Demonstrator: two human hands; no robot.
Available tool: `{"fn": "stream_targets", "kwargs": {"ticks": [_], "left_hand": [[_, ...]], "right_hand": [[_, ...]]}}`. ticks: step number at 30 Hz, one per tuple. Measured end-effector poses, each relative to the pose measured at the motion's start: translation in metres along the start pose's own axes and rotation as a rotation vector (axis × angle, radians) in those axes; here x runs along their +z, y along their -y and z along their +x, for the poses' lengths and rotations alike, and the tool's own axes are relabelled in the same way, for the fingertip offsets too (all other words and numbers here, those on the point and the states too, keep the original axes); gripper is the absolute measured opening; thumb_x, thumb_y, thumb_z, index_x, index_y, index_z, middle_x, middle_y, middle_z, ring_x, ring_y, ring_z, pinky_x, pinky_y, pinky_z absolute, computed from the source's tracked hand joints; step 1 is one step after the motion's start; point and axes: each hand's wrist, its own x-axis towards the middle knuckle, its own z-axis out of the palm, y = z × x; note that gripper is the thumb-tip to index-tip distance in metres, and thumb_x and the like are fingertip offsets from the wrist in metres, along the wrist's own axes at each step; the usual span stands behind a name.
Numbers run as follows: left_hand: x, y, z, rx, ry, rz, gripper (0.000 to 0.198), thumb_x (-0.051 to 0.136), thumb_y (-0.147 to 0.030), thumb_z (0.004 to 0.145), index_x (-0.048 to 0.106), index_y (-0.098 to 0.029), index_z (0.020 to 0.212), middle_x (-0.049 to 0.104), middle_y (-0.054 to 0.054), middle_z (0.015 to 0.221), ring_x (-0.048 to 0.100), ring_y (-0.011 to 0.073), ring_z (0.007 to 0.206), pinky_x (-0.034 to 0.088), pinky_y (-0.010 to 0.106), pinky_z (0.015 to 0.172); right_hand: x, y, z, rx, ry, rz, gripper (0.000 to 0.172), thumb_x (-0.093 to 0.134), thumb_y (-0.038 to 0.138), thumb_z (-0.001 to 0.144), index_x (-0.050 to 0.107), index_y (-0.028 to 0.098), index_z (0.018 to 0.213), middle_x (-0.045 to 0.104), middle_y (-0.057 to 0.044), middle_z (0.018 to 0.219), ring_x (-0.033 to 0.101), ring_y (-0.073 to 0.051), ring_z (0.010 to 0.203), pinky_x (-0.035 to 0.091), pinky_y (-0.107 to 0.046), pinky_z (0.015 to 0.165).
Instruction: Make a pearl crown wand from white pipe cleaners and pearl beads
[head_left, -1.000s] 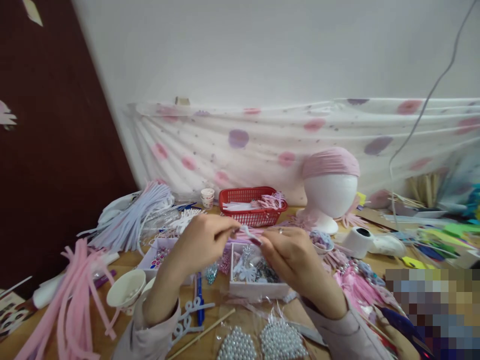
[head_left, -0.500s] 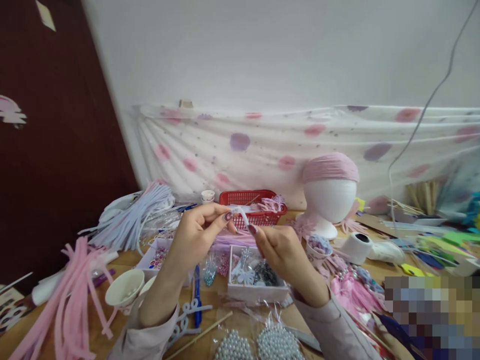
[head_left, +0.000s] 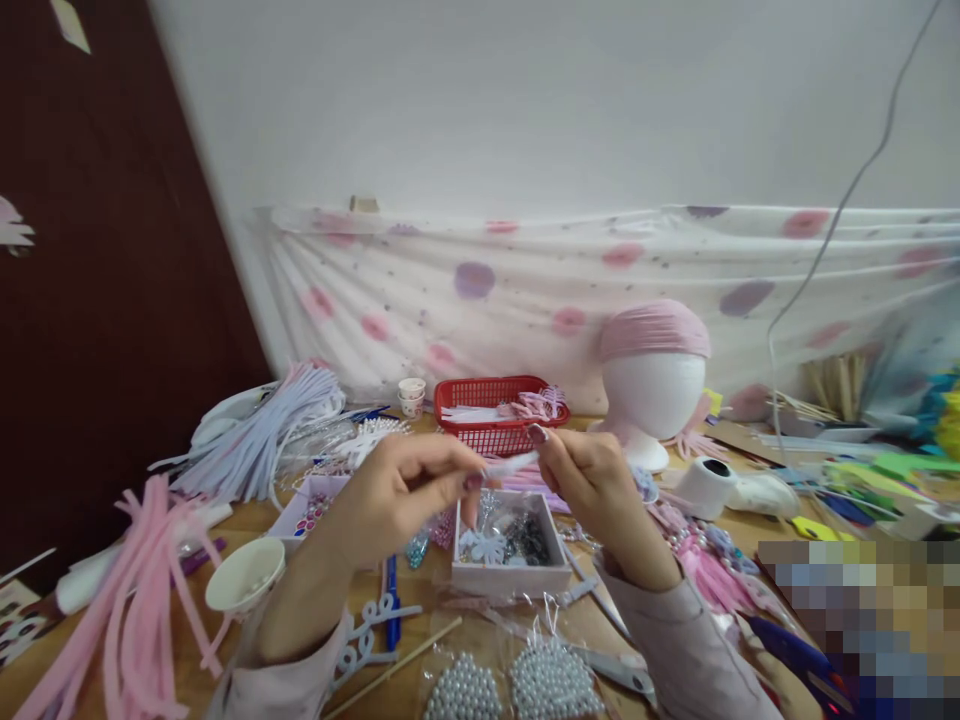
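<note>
Between my two hands stretches a short white pipe cleaner, slightly blurred. My left hand pinches its left end between thumb and fingers. The right end is gripped by my right hand, thumb on top and fingers curled in. Both hands are raised above a white box of small charms and dark beads. Below my left wrist, bent pale-blue pipe cleaners in loops lie beside a blue pen.
Pink pipe cleaners and a white cup are at left, a white bundle behind. Pearl bags lie in front. A red basket and a foam head stand at the back.
My hands have moved apart and lower, and the white pipe cleaner, bent before, is now pulled nearly straight. The view has shifted slightly.
</note>
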Motion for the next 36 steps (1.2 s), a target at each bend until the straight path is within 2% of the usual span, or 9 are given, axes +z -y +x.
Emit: {"fn": "stream_targets", "kwargs": {"ticks": [4, 7, 11, 15, 21, 25, 29, 32, 36], "left_hand": [[0.007, 0.018, 0.015, -0.062, -0.357, -0.179, 0.017, 0.061, -0.032, 0.085, 0.068, -0.017, 0.082, 0.061, -0.003, 0.057, 0.038, 0.0072, 0.041, 0.025, 0.022, 0.041], [0.013, 0.023, 0.020, -0.063, -0.390, 0.063, 0.016, 0.057, -0.026, 0.086, 0.069, -0.016, 0.084, 0.064, 0.000, 0.061, 0.050, 0.0109, 0.051, 0.036, 0.023, 0.049], [0.012, 0.015, 0.012, -0.014, 0.006, 0.428, 0.021, 0.053, -0.011, 0.082, 0.073, -0.018, 0.079, 0.068, 0.000, 0.065, 0.058, 0.0126, 0.059, 0.041, 0.024, 0.057], [0.004, 0.008, 0.006, -0.052, 0.313, 0.175, 0.017, 0.054, -0.016, 0.085, 0.071, -0.018, 0.083, 0.063, -0.001, 0.057, 0.055, 0.0112, 0.052, 0.040, 0.022, 0.052], [0.008, 0.023, 0.016, -0.062, -0.188, -0.176, 0.020, 0.059, -0.036, 0.089, 0.066, -0.018, 0.084, 0.055, -0.005, 0.053, 0.033, 0.0061, 0.041, 0.022, 0.020, 0.041], [0.014, 0.028, 0.020, -0.051, -0.372, 0.148, 0.018, 0.055, -0.028, 0.089, 0.069, -0.017, 0.089, 0.060, -0.002, 0.060, 0.051, 0.0120, 0.053, 0.037, 0.023, 0.052], [0.010, 0.019, 0.015, 0.070, 0.021, 0.536, 0.024, 0.050, -0.013, 0.085, 0.073, -0.019, 0.086, 0.070, 0.001, 0.070, 0.060, 0.0145, 0.063, 0.042, 0.027, 0.064], [0.004, 0.011, 0.010, 0.099, 0.327, 0.444, 0.025, 0.048, -0.012, 0.084, 0.072, -0.018, 0.086, 0.071, 0.002, 0.069, 0.061, 0.0140, 0.062, 0.043, 0.025, 0.060], [0.001, 0.011, 0.009, 0.026, 0.293, 0.134, 0.015, 0.052, -0.018, 0.086, 0.067, -0.019, 0.084, 0.066, 0.001, 0.064, 0.057, 0.0122, 0.056, 0.041, 0.022, 0.053]], "right_hand": [[0.017, 0.010, -0.002, -0.041, 0.053, -0.075, 0.049, 0.036, 0.028, 0.103, 0.039, 0.020, 0.055, 0.042, 0.005, 0.044, 0.039, -0.007, 0.039, 0.028, -0.023, 0.044], [0.016, 0.024, -0.005, -0.113, 0.116, -0.241, 0.046, 0.035, 0.030, 0.104, 0.045, 0.020, 0.060, 0.041, 0.004, 0.046, 0.038, -0.009, 0.040, 0.025, -0.026, 0.046], [-0.006, 0.025, -0.006, -0.102, 0.075, -0.248, 0.046, 0.039, 0.030, 0.103, 0.045, 0.019, 0.059, 0.041, 0.005, 0.047, 0.039, -0.008, 0.041, 0.026, -0.026, 0.047], [-0.021, 0.006, -0.002, -0.037, 0.089, -0.111, 0.049, 0.040, 0.029, 0.102, 0.037, 0.020, 0.054, 0.039, 0.006, 0.044, 0.036, -0.007, 0.039, 0.027, -0.023, 0.045], [0.001, -0.002, -0.001, -0.046, 0.017, -0.149, 0.050, 0.036, 0.029, 0.104, 0.039, 0.020, 0.055, 0.042, 0.005, 0.044, 0.040, -0.007, 0.039, 0.027, -0.024, 0.045], [0.007, 0.012, -0.003, -0.121, 0.076, -0.309, 0.051, 0.033, 0.033, 0.104, 0.042, 0.021, 0.056, 0.039, 0.004, 0.044, 0.037, -0.009, 0.040, 0.023, -0.028, 0.046], [-0.011, 0.018, -0.003, -0.108, 0.074, -0.240, 0.050, 0.041, 0.032, 0.103, 0.042, 0.020, 0.054, 0.037, 0.005, 0.046, 0.033, -0.008, 0.042, 0.023, -0.028, 0.047], [-0.022, 0.009, -0.001, -0.046, 0.149, -0.077, 0.051, 0.045, 0.030, 0.101, 0.039, 0.020, 0.051, 0.038, 0.006, 0.045, 0.033, -0.007, 0.042, 0.025, -0.025, 0.045], [-0.016, -0.006, 0.001, 0.063, 0.186, 0.131, 0.052, 0.044, 0.032, 0.099, 0.038, 0.020, 0.049, 0.040, 0.006, 0.042, 0.033, -0.006, 0.039, 0.026, -0.022, 0.042]]}}
